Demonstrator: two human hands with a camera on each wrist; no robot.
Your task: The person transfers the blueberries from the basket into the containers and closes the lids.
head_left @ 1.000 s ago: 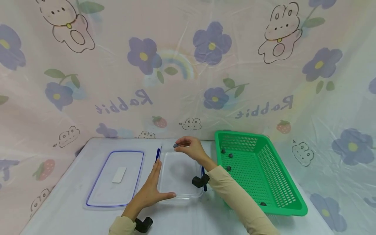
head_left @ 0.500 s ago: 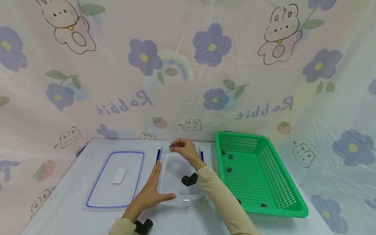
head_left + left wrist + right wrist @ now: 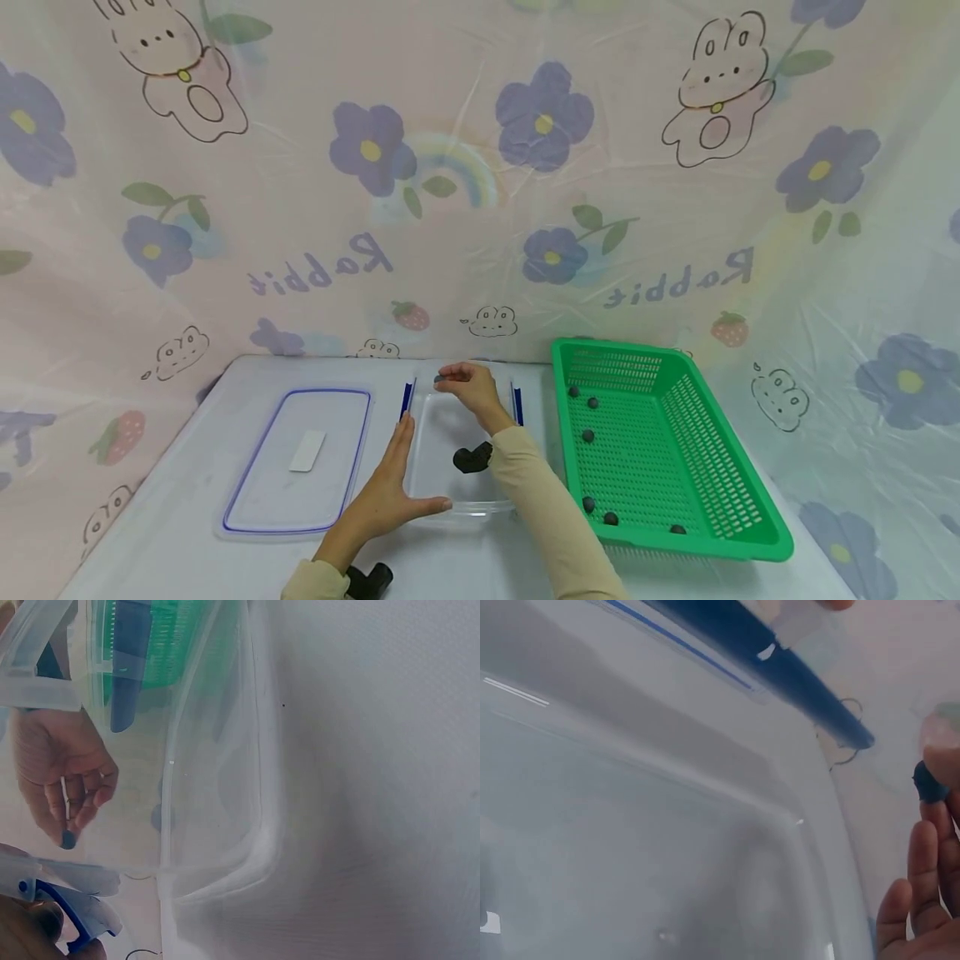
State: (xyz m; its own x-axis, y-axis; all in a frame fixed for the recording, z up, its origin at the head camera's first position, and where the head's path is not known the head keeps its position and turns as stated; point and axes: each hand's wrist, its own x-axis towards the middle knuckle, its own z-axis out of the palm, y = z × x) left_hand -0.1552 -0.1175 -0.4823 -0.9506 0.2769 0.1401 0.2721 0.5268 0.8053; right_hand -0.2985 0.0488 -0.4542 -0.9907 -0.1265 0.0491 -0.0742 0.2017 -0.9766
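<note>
The right hand had carried a dark ball slightly left at the clear container's far end; its sleeve had swung left, uncovering two balls in the green basket's near-left corner.

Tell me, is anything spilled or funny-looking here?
Nothing looks spilled or broken: the right hand pinches one dark ball, and other balls sit in the green basket. One odd thing: "Rabbit" on the sheet behind reads backwards, like in a mirror.

The clear box looks smooth, glossy plastic; the green basket, plastic.
</note>
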